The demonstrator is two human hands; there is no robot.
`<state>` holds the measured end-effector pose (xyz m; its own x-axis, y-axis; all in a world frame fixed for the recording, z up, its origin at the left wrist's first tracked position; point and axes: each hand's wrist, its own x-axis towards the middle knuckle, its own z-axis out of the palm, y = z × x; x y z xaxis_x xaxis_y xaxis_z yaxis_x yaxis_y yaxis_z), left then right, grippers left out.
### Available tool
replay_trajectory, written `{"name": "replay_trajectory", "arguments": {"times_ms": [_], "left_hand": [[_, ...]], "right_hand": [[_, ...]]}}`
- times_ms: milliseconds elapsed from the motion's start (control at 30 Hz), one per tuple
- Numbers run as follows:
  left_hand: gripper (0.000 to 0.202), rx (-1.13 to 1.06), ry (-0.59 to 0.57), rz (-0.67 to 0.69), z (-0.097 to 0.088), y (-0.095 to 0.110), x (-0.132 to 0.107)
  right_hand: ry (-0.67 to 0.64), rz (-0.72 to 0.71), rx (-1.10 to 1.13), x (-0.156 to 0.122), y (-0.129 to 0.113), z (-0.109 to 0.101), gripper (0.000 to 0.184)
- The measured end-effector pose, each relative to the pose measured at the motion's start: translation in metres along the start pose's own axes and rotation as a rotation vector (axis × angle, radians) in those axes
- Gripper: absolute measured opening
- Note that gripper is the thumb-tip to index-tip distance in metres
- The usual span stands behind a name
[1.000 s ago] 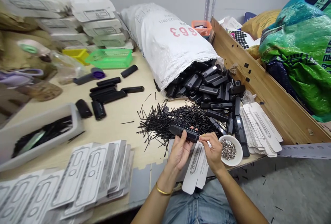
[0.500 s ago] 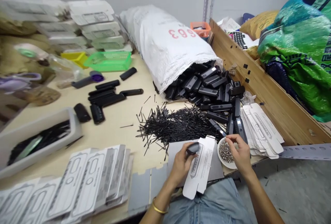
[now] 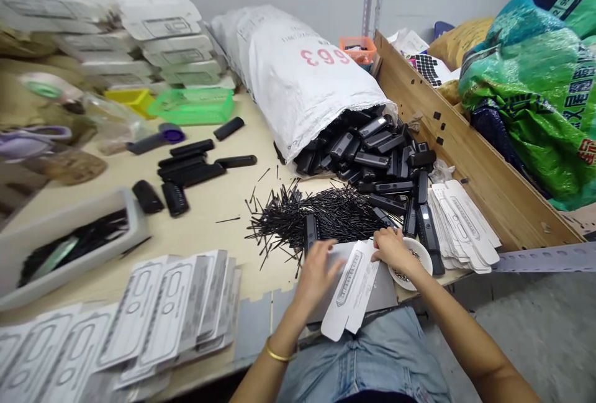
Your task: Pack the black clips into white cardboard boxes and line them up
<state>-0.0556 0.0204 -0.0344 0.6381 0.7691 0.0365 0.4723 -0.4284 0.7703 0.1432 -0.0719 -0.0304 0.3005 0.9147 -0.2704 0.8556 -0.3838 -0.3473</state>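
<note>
My left hand (image 3: pixel 320 266) is at the table's front edge and grips the near end of a black plastic case (image 3: pixel 310 231), which points away into a pile of thin black sticks (image 3: pixel 321 217). My right hand (image 3: pixel 392 249) hovers with curled fingers over the left rim of a small white bowl (image 3: pixel 421 266) of tiny metal pieces. What its fingertips pinch is too small to see. Between the two hands, flat white die-cut cards (image 3: pixel 351 288) lie on a grey sheet (image 3: pixel 388 294) and overhang the edge.
A white woven sack (image 3: pixel 298 74) spills black cases (image 3: pixel 377 154). More white cards are fanned at the right (image 3: pixel 465 226) and front left (image 3: pixel 153 316). Also here are loose cases (image 3: pixel 195 164), a white tray (image 3: pixel 69 248), a green basket (image 3: pixel 193 105) and a wooden board (image 3: pixel 470 154).
My left hand carried the black case forward from over the cards to the stick pile. My right hand came left from the bowl of metal pieces toward the cards.
</note>
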Motion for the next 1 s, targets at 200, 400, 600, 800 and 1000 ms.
{"name": "replay_trajectory", "arguments": {"times_ms": [200, 400, 600, 800, 1000], "left_hand": [[0.049, -0.743, -0.361, -0.401, -0.002, 0.037, -0.006], [0.045, -1.414, -0.633, -0.559, 0.0, 0.066, -0.011], [0.067, -1.296, -0.382, -0.441, 0.01, 0.072, -0.004], [0.057, -1.048, -0.188, -0.373, 0.021, 0.077, 0.01], [0.078, -1.035, -0.149, -0.512, 0.023, 0.084, 0.009]], "right_hand": [[0.106, -0.273, 0.496, 0.009, 0.007, -0.026, 0.014], [0.025, -0.438, 1.238, 0.022, 0.012, -0.029, 0.037], [0.376, -0.231, 1.259, 0.011, -0.013, -0.019, 0.018], [0.442, -0.072, 1.144, -0.002, -0.035, 0.002, 0.02], [0.498, -0.037, 1.376, -0.004, -0.04, 0.007, 0.021]]}}
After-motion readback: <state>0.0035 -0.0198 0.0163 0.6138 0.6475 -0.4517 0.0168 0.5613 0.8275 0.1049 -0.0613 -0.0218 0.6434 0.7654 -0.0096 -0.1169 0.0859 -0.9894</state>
